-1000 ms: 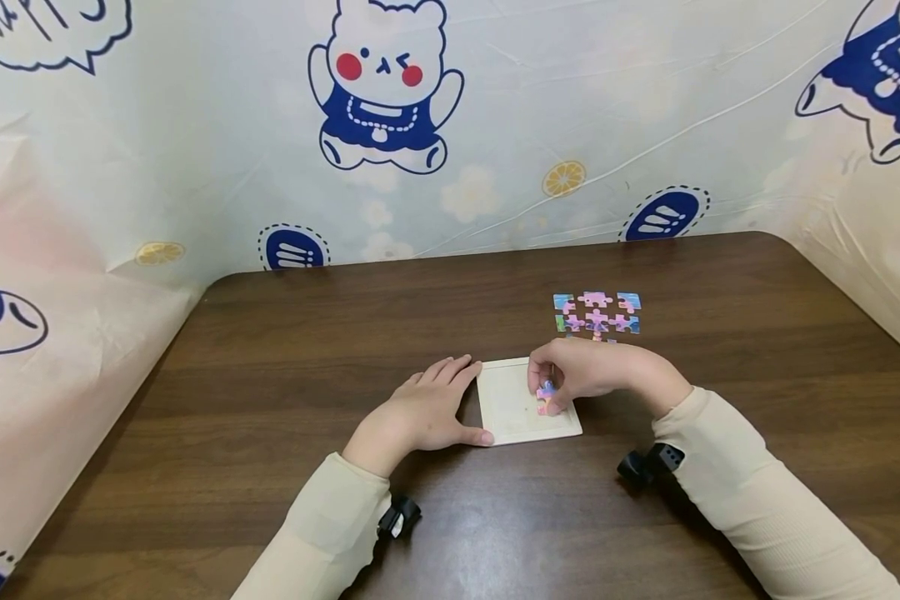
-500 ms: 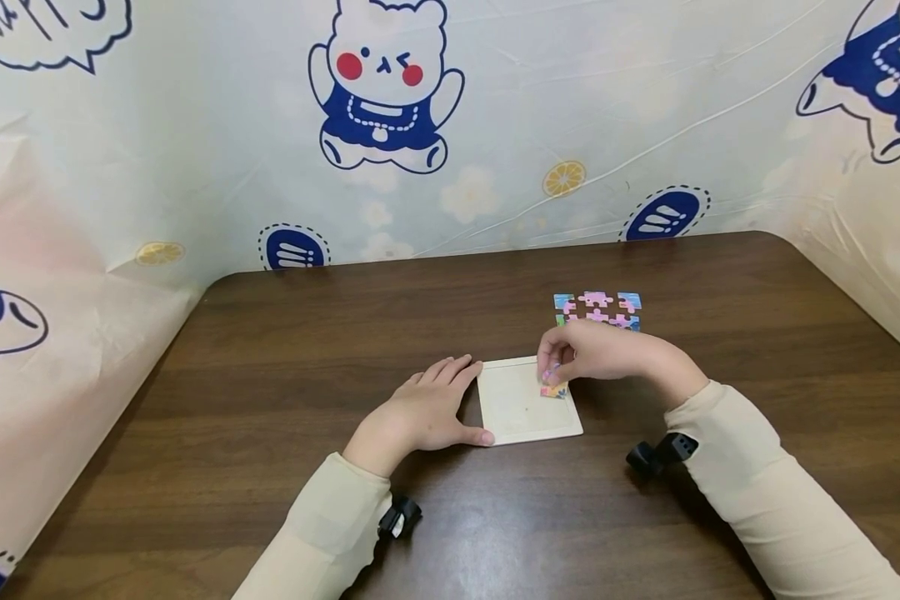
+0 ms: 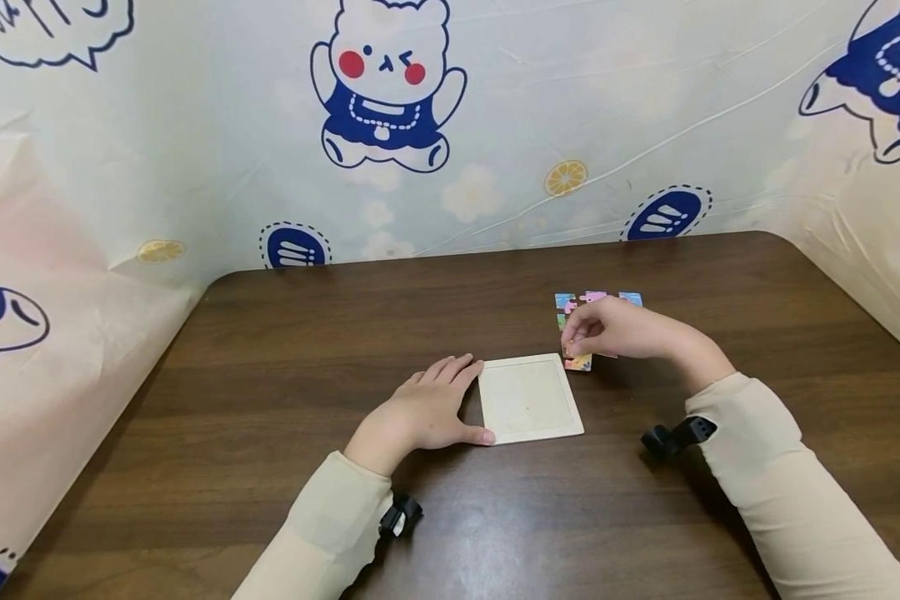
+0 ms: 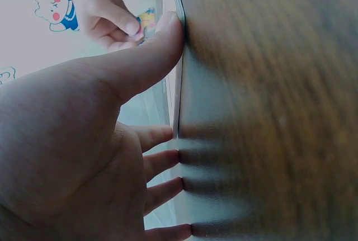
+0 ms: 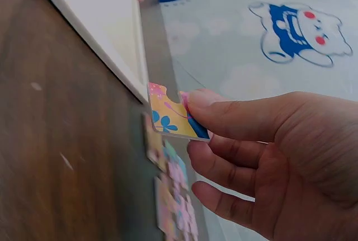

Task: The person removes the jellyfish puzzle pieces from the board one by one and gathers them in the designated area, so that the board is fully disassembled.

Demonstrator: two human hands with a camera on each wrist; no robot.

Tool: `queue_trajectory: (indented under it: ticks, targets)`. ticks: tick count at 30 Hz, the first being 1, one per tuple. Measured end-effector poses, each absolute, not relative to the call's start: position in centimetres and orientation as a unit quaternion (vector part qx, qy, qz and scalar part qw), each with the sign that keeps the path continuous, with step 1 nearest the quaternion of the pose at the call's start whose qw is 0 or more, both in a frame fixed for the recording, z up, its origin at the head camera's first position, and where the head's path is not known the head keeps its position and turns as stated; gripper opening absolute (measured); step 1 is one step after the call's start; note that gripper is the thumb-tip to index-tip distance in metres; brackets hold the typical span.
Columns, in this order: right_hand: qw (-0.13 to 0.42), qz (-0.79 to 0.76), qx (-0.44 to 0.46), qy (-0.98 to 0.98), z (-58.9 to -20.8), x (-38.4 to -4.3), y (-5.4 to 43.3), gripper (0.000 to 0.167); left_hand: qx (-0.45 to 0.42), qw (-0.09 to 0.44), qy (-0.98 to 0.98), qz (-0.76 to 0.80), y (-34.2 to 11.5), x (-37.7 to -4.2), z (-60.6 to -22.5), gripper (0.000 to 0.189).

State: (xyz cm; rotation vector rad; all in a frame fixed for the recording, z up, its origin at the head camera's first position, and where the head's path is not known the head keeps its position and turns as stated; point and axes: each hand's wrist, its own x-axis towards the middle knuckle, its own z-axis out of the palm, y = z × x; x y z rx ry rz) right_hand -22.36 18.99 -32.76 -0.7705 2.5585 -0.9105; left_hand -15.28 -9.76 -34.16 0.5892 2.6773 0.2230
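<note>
Between thumb and fingers my right hand (image 3: 617,327) pinches a jigsaw puzzle piece (image 5: 170,112), yellow with pink and a blue flower. In the head view this hand is just past the back right corner of a pale square puzzle tray (image 3: 532,400) and partly covers the laid-out puzzle pieces (image 3: 564,302). The tray's inside is bare. My left hand (image 3: 426,410) lies at the tray's left side with its fingers spread. Its thumb touches the front left corner and its index finger the back left one; its fingertips rest on the table in the left wrist view.
The brown wooden table (image 3: 307,350) runs back to a printed curtain (image 3: 232,150) that hangs behind and at both sides. A small black camera (image 3: 678,437) is strapped to the right wrist, another camera (image 3: 401,517) to the left.
My right hand has carried the puzzle piece from over the tray toward the back right, to the laid-out pieces. The left hand and tray have stayed in place.
</note>
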Motion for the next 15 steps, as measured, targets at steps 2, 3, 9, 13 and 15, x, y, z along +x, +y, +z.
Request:
queue_trajectory:
  ticks: [2, 3, 9, 13, 15]
  targets:
    - [0.159, -0.331, -0.247, 0.897, -32.5, -22.5, 19.5, 0.011, 0.210, 0.194, 0.955, 0.079, -9.8, -15.3, -34.2, 0.097]
    - [0.159, -0.335, -0.237, 0.898, -32.4, -22.5, 19.7, 0.012, 0.210, 0.194, 0.955, 0.078, -9.8, -15.3, -34.2, 0.097]
    - [0.126, -0.314, -0.192, 0.921, -32.4, -23.1, 21.2, 0.016, 0.211, 0.194, 0.954, 0.083, -9.8, -15.3, -34.1, 0.096]
    - [0.110, -0.301, -0.183, 0.929, -32.6, -23.5, 22.0, 0.013, 0.210, 0.194, 0.954, 0.086, -9.7, -15.3, -34.0, 0.096]
    - [0.108, -0.298, -0.179, 0.931, -32.7, -23.6, 22.3, 0.011, 0.210, 0.195, 0.954, 0.086, -9.7, -15.3, -34.0, 0.096]
